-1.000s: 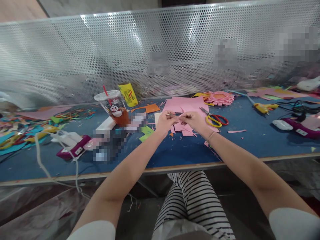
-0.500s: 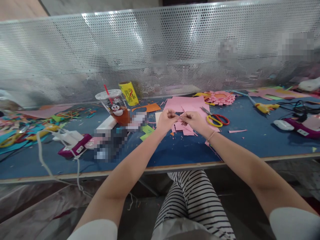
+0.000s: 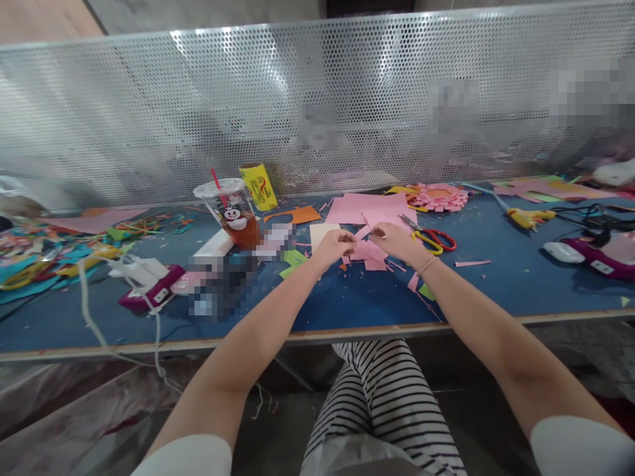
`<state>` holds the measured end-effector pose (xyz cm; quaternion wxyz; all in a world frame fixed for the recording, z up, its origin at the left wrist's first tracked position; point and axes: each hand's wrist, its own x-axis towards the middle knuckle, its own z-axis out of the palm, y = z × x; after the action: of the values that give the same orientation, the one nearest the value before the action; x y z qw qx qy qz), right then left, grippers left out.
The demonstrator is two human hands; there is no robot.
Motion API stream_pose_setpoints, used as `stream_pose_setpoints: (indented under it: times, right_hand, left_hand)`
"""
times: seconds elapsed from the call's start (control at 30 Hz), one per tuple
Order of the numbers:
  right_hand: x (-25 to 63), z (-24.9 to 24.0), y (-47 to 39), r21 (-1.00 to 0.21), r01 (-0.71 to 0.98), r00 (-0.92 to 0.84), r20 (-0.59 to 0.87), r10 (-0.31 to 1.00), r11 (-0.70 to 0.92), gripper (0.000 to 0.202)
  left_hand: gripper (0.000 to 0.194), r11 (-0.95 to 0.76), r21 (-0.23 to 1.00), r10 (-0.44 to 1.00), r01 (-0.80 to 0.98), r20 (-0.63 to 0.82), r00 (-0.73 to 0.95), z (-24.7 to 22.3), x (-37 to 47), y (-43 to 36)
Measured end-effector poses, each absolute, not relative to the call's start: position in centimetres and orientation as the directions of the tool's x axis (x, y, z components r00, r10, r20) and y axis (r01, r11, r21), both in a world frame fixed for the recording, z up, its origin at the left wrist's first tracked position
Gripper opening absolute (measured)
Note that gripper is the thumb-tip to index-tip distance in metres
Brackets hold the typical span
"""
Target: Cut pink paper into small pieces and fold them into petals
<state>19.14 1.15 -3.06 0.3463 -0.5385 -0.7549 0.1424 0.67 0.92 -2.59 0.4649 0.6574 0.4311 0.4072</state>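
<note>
My left hand [image 3: 338,247] is closed, its fingertips over the pink paper scraps [image 3: 373,254]; what it pinches is too small to make out. Just to its right, my right hand [image 3: 391,239] has its thumb and fingers pinched together near a narrow pink strip [image 3: 363,233]; whether it grips the strip is unclear. Behind both hands lies a large pink sheet [image 3: 347,206]. Scissors with red and yellow handles [image 3: 436,242] rest right of my right hand. A cream paper piece [image 3: 321,233] is behind my left hand.
A drink cup [image 3: 237,218], a yellow roll [image 3: 258,188] and a purple power strip [image 3: 153,291] are on the left. A fringed pink paper ring [image 3: 440,197] and a yellow glue gun [image 3: 530,217] lie on the right. Metal mesh [image 3: 347,99] rises behind.
My hands have moved apart, the right one shifting rightward. A pink strip now shows between them, and a green scrap is visible by my right wrist.
</note>
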Motion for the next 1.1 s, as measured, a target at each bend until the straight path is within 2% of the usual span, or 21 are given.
stream_pose_setpoints:
  times: [0.07, 0.13, 0.4, 0.63, 0.83, 0.97, 1.1]
  right_hand:
    - [19.7, -3.7, 1.5, -0.384, 0.865, -0.225, 0.280, 0.933, 0.323, 0.028]
    - [20.0, -4.2, 1.8, -0.309, 0.885, -0.290, 0.218, 0.932, 0.348, 0.028]
    - [19.9, -4.2, 2.1, -0.419, 0.854, -0.261, 0.168, 0.951, 0.308, 0.034]
    - [19.6, -4.5, 2.1, -0.286, 0.887, -0.308, 0.215, 0.927, 0.361, 0.037]
    - [19.6, -4.0, 1.9, -0.449, 0.849, -0.249, 0.126, 0.960, 0.279, 0.036]
    - [19.9, -3.9, 2.0, -0.549, 0.807, -0.208, 0.078, 0.975, 0.216, 0.043]
    - [20.2, -4.2, 2.3, -0.616, 0.757, -0.187, 0.113, 0.976, 0.217, 0.053]
  left_hand:
    - [0.007, -0.301, 0.890, 0.931, 0.343, 0.195, 0.309, -3.2, 0.4, 1.4]
    - [0.007, -0.357, 0.823, 0.921, 0.442, 0.230, 0.314, -3.5, 0.1, 1.7]
    - [0.016, -0.433, 0.723, 0.892, 0.539, 0.257, 0.372, -3.6, 0.0, 1.6]
    - [0.010, -0.475, 0.653, 0.878, 0.590, 0.304, 0.370, -3.9, -0.2, 1.8]
    - [0.016, -0.468, 0.495, 0.883, 0.732, 0.237, 0.405, -4.2, 0.0, 2.0]
    - [0.019, -0.491, 0.453, 0.871, 0.744, 0.267, 0.412, -4.3, 0.0, 2.2]
    - [0.022, -0.493, 0.471, 0.870, 0.732, 0.290, 0.400, -4.3, -0.1, 2.2]
